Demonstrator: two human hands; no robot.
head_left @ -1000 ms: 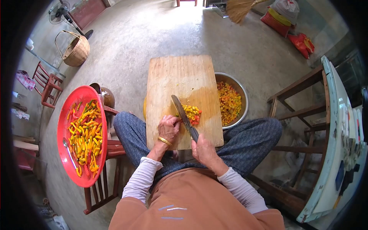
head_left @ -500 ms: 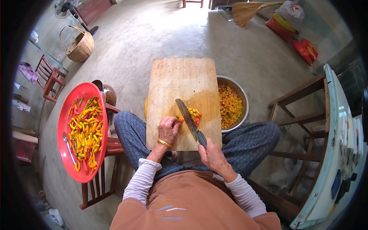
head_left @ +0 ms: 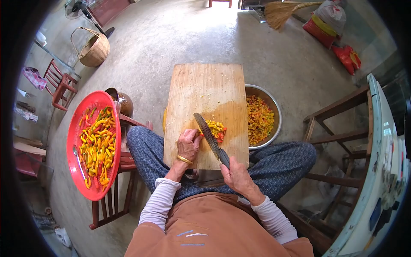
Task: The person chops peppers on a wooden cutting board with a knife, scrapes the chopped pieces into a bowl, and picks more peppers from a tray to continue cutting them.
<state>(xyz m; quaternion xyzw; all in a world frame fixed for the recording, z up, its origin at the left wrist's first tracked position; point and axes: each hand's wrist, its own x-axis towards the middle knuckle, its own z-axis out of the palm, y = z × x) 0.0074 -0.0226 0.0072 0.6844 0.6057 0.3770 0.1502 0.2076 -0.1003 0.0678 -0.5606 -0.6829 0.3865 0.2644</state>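
A wooden cutting board lies in front of me over my lap. On its left side my left hand is closed with fingertips pinched on a chili pepper, of which only a bit of red shows beside the blade. My right hand grips the black handle of a kitchen knife. The dark, wet blade slants up and left, close by my left fingertips. Just right of the blade sits a small pile of chopped yellow and red pepper on a damp patch of the board.
Right of the board, a metal basin holds chopped peppers. At left, a red plastic tray bears whole chilies and a spoon, with a brown jar behind. A wooden frame stands right; a wicker basket sits farther off.
The knife has shifted slightly left across the board, closer to my left fingertips, uncovering more of the chopped pile. My left hand keeps its place. The whole view has turned a little.
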